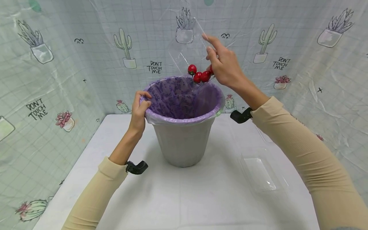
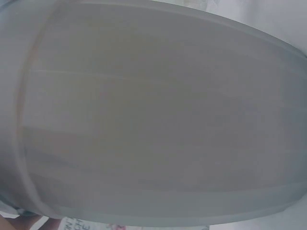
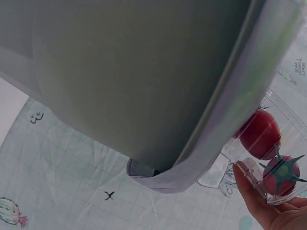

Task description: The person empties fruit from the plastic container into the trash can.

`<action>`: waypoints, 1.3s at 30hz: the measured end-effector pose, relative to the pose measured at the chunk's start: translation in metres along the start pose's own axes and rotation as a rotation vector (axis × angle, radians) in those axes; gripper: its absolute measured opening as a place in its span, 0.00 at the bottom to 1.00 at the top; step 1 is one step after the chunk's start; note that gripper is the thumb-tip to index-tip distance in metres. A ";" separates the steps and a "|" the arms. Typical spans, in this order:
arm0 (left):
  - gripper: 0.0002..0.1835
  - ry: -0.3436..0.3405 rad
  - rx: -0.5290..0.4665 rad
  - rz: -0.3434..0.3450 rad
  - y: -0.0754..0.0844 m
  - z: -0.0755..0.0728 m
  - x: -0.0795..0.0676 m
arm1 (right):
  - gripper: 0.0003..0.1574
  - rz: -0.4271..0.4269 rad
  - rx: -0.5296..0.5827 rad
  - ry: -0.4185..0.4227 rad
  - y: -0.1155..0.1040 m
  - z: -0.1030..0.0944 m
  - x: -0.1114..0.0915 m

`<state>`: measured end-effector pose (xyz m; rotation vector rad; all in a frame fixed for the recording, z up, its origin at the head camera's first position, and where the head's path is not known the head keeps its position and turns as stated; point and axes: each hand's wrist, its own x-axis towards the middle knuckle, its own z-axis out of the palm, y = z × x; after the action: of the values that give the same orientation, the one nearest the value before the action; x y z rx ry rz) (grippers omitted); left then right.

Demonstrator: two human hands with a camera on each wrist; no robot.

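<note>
A pale grey bin (image 1: 182, 145) stands upright, lined with a purple patterned bag (image 1: 172, 95) folded over its rim. My left hand (image 1: 139, 111) grips the bin's left rim, thumb and fingers over the liner. Above the far right of the opening, my right hand (image 1: 225, 65) holds a tilted clear plastic container (image 1: 184, 59). Several red tomatoes (image 1: 197, 77) lie along its lower side. In the right wrist view, a tomato (image 3: 282, 175) with a green star-shaped calyx shows through the clear wall. The bin's side (image 2: 163, 115) fills most of the left wrist view.
A clear plastic tray (image 1: 260, 174) lies on the white table (image 1: 184, 198), right of the bin. Another clear piece (image 1: 263, 134) is partly hidden by the right sleeve. A cactus-print sheet (image 1: 86, 64) encloses the table's back and sides.
</note>
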<state>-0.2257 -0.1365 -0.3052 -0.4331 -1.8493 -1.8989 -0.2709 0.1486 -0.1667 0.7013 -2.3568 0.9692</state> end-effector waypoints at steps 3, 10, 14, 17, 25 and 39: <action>0.11 0.002 0.001 0.002 0.001 0.001 -0.001 | 0.31 -0.004 -0.003 0.003 0.000 -0.001 0.000; 0.12 0.006 -0.002 0.004 0.003 0.003 -0.002 | 0.31 -0.011 0.003 0.002 0.000 -0.002 -0.001; 0.12 0.007 -0.002 0.006 0.004 0.004 -0.002 | 0.31 -0.020 0.007 0.009 0.001 -0.004 -0.002; 0.12 0.008 0.002 0.008 0.005 0.004 -0.002 | 0.30 -0.027 0.008 0.018 0.001 -0.005 -0.002; 0.12 0.014 0.012 0.004 0.008 0.005 -0.003 | 0.31 -0.056 0.002 0.024 0.000 -0.007 -0.001; 0.12 0.009 0.022 -0.003 0.011 0.008 -0.005 | 0.30 -0.071 0.008 0.036 0.002 -0.011 -0.002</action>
<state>-0.2160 -0.1277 -0.2979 -0.4140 -1.8640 -1.8772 -0.2681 0.1585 -0.1620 0.7597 -2.2825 0.9534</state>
